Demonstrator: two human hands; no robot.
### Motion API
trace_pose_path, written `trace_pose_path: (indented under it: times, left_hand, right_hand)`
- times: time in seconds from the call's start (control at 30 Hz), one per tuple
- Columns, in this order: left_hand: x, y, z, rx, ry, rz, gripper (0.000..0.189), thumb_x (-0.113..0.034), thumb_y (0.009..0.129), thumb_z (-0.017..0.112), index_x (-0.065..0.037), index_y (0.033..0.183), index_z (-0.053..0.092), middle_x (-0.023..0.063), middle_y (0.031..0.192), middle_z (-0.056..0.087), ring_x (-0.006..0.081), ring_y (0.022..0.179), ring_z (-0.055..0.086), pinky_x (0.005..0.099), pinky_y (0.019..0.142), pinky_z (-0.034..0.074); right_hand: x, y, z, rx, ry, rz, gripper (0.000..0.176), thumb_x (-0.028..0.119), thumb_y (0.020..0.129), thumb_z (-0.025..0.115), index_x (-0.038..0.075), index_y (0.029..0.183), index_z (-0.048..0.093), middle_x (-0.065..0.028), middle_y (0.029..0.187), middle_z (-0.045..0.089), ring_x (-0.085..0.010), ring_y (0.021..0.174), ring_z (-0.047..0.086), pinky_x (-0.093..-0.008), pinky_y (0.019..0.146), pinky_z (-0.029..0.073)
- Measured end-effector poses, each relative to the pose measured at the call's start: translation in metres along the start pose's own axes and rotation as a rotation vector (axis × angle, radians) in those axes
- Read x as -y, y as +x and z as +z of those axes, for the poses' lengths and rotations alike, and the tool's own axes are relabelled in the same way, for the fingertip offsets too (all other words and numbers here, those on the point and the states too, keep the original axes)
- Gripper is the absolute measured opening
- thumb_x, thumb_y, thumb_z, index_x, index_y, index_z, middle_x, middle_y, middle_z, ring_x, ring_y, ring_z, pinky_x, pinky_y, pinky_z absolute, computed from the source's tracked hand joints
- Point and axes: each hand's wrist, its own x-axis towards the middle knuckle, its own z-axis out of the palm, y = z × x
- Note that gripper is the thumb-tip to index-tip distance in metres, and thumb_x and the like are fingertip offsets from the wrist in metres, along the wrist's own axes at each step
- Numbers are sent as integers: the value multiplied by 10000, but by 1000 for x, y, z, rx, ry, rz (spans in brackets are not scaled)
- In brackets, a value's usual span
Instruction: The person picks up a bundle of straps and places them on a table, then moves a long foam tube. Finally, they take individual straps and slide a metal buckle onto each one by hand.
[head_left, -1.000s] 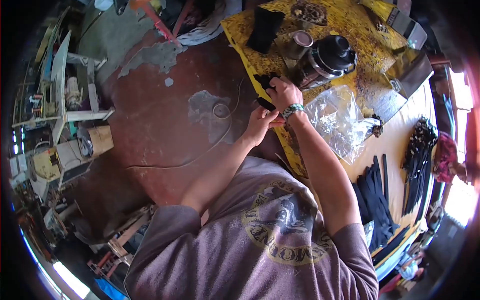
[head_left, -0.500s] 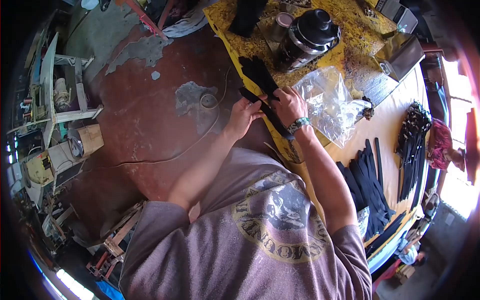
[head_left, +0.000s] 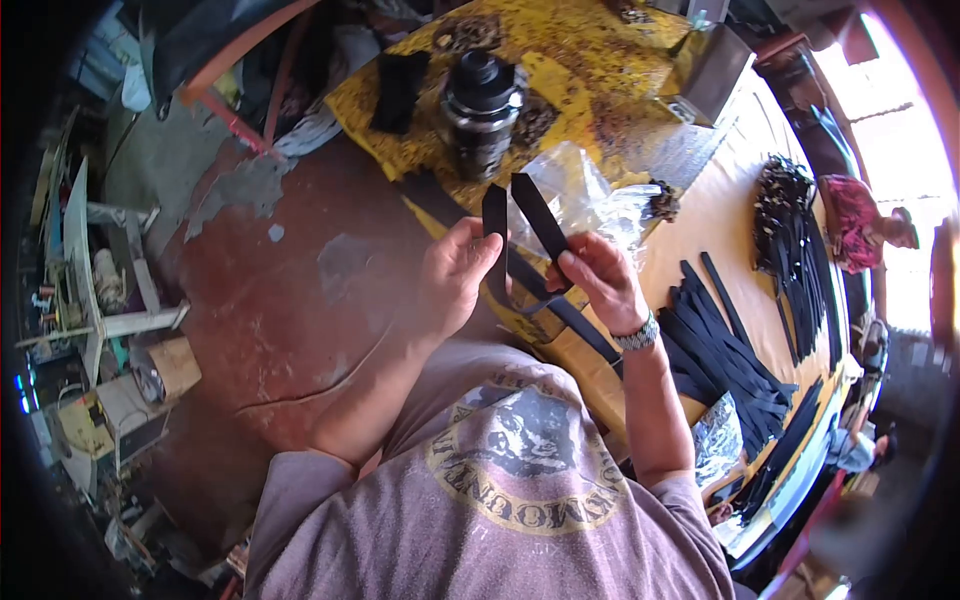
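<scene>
a: what do you have closest on your feed?
b: i see the left hand point(head_left: 462, 270), thumb pressed on fingers, pinching one black strap end point(head_left: 495, 218). the right hand point(head_left: 606, 282) pinches a second strap end point(head_left: 538, 216), thumb on top, no gap. i can't tell whether both belong to one strap.
a: which way do they point?
b: the left one's long axis runs nearly straight away from the wearer; the right one slants outward, leaning left. the tips are near, not touching.
a: where?
b: above the close edge of the yellow table point(head_left: 590, 75). beyond, i get a clear plastic bag point(head_left: 563, 178), then a dark flask point(head_left: 480, 115).
</scene>
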Motion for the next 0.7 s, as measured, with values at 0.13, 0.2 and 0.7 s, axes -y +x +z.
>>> trace_pose_path:
  times: [0.13,0.2,0.7]
  left_hand:
    - [-14,6,25,79,159,-14,115,-132,1036,600,-29,1082,620,28,748,636,117,628,644,255,607,520]
    - [-20,10,38,73,206,-75,169,-128,1020,618,-6,1137,613,26,715,627,91,587,602,238,542,488]
    - [-21,38,66,159,874,393,370,-68,1030,608,38,1383,579,37,933,661,70,763,607,215,678,509]
  right_hand:
    - [22,-29,-9,-116,93,-24,201,137,1047,623,-32,1156,617,-55,900,698,-112,755,668,-273,712,559]
    - [24,-37,-16,-136,77,-53,206,156,1046,631,-22,1147,615,-50,873,700,-106,742,670,-268,691,551]
    - [34,-58,-50,-250,140,-274,177,117,1063,582,-33,1154,602,-105,933,730,-169,821,707,-317,780,574]
